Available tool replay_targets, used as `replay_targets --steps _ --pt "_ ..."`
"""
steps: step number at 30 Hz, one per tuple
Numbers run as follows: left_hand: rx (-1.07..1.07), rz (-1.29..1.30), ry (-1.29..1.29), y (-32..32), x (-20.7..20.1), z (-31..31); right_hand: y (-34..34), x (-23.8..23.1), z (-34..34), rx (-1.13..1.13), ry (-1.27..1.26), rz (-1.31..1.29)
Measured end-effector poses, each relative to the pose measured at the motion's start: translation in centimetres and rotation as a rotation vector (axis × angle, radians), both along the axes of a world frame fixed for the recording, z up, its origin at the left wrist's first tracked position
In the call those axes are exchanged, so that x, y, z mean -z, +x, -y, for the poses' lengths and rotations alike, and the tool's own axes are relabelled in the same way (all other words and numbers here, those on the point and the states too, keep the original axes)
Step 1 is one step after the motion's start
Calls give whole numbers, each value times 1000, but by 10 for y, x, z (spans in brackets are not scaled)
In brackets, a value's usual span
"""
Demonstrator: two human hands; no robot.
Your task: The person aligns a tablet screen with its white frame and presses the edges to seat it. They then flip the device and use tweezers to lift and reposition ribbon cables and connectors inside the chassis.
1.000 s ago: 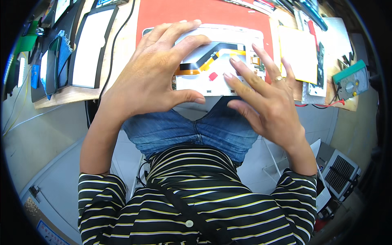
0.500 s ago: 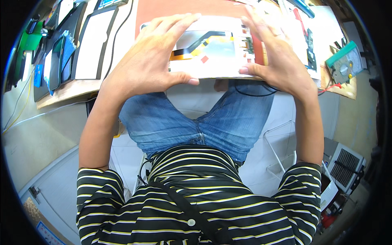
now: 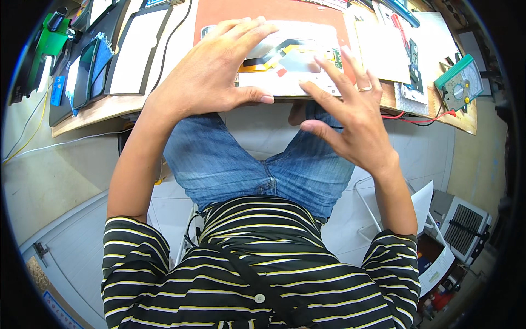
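Note:
On an orange-red mat (image 3: 235,9) at the bench's near edge lies an opened tablet (image 3: 257,92), its inside facing up. Silvery parts, orange and black ribbon cables (image 3: 289,50), a small red patch and a green circuit board (image 3: 337,57) at its right end show. My left hand (image 3: 211,68) spans the tablet's left part, thumb along the near edge and fingers toward the far edge, covering that end. Over the tablet's near right corner hovers my right hand (image 3: 350,112), its fingers spread and nothing in it; a ring circles one finger.
To the left are a white panel with a dark frame (image 3: 137,52), a black cable (image 3: 167,46) and a phone-like device (image 3: 86,74). A white sheet (image 3: 382,52), loose circuit parts (image 3: 415,63) and a green-topped meter (image 3: 460,82) with red leads lie right.
My right hand has come away from the tablet's right end, moving left and toward me with fingers spread. The board at that end now shows more. My left hand stays across the tablet.

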State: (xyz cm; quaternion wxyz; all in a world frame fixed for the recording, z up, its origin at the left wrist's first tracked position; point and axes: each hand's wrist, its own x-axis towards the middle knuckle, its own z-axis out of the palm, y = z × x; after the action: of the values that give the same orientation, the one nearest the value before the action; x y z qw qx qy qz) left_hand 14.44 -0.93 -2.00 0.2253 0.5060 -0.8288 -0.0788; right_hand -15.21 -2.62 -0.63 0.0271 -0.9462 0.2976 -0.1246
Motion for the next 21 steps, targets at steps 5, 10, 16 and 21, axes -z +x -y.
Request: replay_targets --steps 5,10,16,21 --pt "3 -15 -27 -2 -4 -1 18 1 -2 -7 31 4" --pt "12 -80 -39 -3 -2 -2 29 0 9 -23 16 -32" --pt "43 -58 -60 -3 -1 -1 24 -12 19 -47 13 -69" --pt "75 -14 -18 -1 -7 -1 22 -16 18 -55 32 -88"
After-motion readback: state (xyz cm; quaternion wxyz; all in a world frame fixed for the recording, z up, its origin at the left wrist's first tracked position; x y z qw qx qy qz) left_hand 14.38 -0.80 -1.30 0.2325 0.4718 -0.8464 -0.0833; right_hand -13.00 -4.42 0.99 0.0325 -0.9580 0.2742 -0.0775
